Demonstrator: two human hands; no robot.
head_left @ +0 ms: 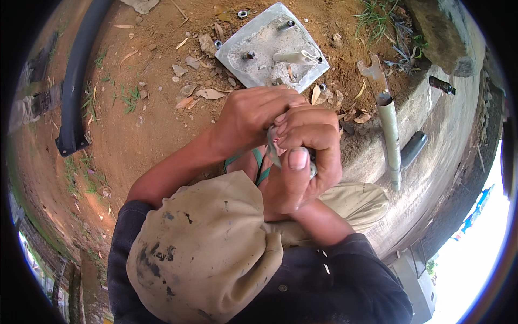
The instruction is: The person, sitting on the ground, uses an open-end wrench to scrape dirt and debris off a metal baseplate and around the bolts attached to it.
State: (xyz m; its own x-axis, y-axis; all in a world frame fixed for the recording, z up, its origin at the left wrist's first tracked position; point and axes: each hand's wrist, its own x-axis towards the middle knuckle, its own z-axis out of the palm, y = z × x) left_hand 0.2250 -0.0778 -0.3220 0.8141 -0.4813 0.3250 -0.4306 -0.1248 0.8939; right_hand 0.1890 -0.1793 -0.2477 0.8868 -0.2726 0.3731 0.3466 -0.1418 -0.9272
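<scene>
In front of my knees, my two hands are close together. My right hand [313, 148] is closed, thumb up, around a thin pale-grey piece [273, 150] with a small red spot. What kind of thing it is, I cannot make out. Against it from behind presses my left hand [259, 110], back up, with its fingers curled in and mostly hidden. Just beyond the hands stands a square concrete block [248, 40] with metal bolts sticking up from it. A pale tube end [294, 57] comes out of its top.
Metal nuts [243, 14] lie on the soil near the block. To the right, a pale pipe with a torn end [389, 129] leans on a concrete ledge [426, 119], beside a dark grey cylinder [414, 148] and a dark bottle [442, 85]. A black pole [75, 86] lies at left.
</scene>
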